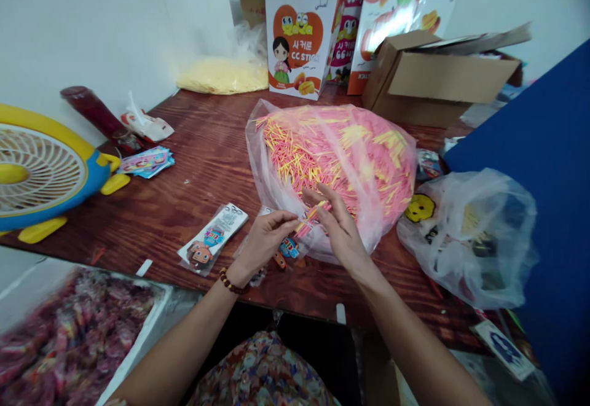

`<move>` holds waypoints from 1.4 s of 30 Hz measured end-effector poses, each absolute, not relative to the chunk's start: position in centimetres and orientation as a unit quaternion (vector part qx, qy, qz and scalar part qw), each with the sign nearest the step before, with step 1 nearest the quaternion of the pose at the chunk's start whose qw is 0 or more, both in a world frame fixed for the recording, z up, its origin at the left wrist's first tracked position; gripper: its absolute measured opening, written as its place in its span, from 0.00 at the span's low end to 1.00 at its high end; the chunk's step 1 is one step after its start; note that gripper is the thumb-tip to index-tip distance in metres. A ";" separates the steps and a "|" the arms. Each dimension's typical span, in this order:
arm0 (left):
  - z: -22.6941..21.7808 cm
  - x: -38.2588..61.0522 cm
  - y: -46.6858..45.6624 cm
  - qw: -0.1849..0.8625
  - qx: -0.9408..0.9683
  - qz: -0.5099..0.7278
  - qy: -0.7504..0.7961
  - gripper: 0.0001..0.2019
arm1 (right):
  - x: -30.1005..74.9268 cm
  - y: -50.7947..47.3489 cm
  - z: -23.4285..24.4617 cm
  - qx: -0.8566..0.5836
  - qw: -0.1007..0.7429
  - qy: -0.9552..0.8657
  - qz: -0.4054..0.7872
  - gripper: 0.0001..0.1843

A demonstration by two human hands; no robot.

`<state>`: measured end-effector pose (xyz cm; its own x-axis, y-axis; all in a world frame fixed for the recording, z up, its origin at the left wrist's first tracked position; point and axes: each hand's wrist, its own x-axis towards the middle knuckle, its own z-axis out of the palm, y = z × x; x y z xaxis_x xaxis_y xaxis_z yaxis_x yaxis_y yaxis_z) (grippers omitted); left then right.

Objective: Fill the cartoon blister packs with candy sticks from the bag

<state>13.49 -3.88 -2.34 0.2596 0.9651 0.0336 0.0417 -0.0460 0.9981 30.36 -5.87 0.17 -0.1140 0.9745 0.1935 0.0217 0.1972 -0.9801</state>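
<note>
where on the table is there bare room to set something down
Mostly bare tabletop lies between the printed wrappers and the bag of pink and yellow sticks. Crowded: around the left hand and right hand, and beside the blue panel.

sticks (295, 154) in bag (377, 225) on table (216, 148)

Person's rocking a busy multicolored, patchy-print garment (262, 374) with bare forearms (196, 332), plus a brown beaded bracelet (229, 282) on the left.

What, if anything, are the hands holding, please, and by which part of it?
A small bunch of sticks, apparently by its far end in the right hand; whether the left hand also grips it is unclear.
</note>
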 end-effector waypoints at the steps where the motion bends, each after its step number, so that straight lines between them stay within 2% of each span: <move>1: -2.3 13.6 -3.8 0.540 0.578 0.435 0.431 0.11 | 30.7 -5.9 0.2 -0.438 0.485 -0.611 0.446 0.23; 5: -2.3 14.1 -3.7 0.557 0.559 0.451 0.417 0.11 | 31.8 -5.8 0.3 -0.449 0.377 -0.699 0.410 0.26; 8: -2.3 14.2 -3.6 0.566 0.539 0.467 0.414 0.10 | 32.7 -5.4 0.4 -0.445 0.381 -0.681 0.440 0.26; 11: -2.3 13.9 -3.3 0.580 0.520 0.478 0.406 0.10 | 34.1 -4.5 0.0 -0.468 0.406 -0.626 0.474 0.19; 15: -2.0 12.9 -3.0 0.575 0.483 0.520 0.407 0.10 | 36.2 -2.3 -1.5 -0.530 0.429 -0.614 0.398 0.11; 18: -1.8 12.2 -3.0 0.563 0.461 0.546 0.415 0.10 | 36.7 -0.6 -2.9 -0.571 0.286 -0.706 0.305 0.07; 22: -1.8 11.8 -3.4 0.566 0.461 0.525 0.438 0.11 | 35.1 0.4 -3.5 -0.633 0.076 -0.740 0.215 0.09; 24: -2.0 11.8 -3.5 0.576 0.449 0.521 0.442 0.11 | 34.2 0.6 -3.4 -0.655 0.011 -0.731 0.189 0.09; 26: -2.1 11.7 -3.5 0.589 0.450 0.507 0.441 0.12 | 33.7 0.7 -3.3 -0.660 -0.007 -0.726 0.193 0.08; 31: -1.8 11.8 -2.9 0.617 0.415 0.519 0.421 0.12 | 34.0 0.8 -4.0 -0.657 0.035 -0.716 0.234 0.04; 34: -1.2 12.0 -2.7 0.641 0.392 0.524 0.402 0.12 | 34.6 0.8 -4.9 -0.649 0.101 -0.702 0.276 0.11; 38: -0.6 12.1 -2.6 0.651 0.387 0.520 0.395 0.12 | 35.8 0.8 -4.8 -0.600 0.262 -0.693 0.302 0.23; 42: -0.4 12.1 -2.9 0.647 0.420 0.498 0.397 0.13 | 35.8 0.3 -1.6 -0.531 0.440 -0.629 0.359 0.21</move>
<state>12.11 -2.87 -0.43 0.1885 0.9774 -0.0959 -0.3099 0.1519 0.9386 35.79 0.26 -1.60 -0.0491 0.9840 0.1715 0.3527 0.1777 -0.9187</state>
